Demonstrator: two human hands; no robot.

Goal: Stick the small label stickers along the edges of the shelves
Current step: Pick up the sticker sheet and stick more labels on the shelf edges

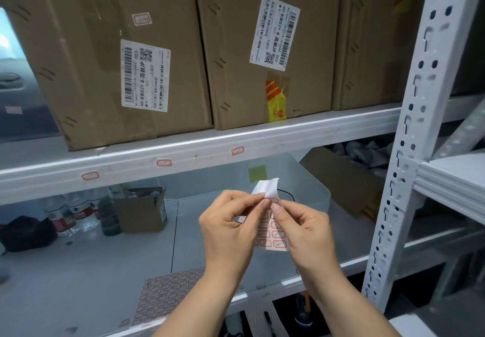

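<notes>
On the far left of the lower grey metal shelf stand clear plastic water bottles with red labels and a small open brown cardboard box, with bare shelf surface in front of them. Near that shelf's front edge lies a flat sheet of red-outlined label stickers. Above, the white front edge of the upper shelf carries three small red-bordered stickers spaced apart, with free stretches of edge between and to the right of them. The left hand pinches a small partly used sheet of red-bordered label stickers, its white top curling upward. The right hand pinches a sticker at the sheet's upper part, thumb and forefinger together. Rightmost rises the white perforated steel upright.
</notes>
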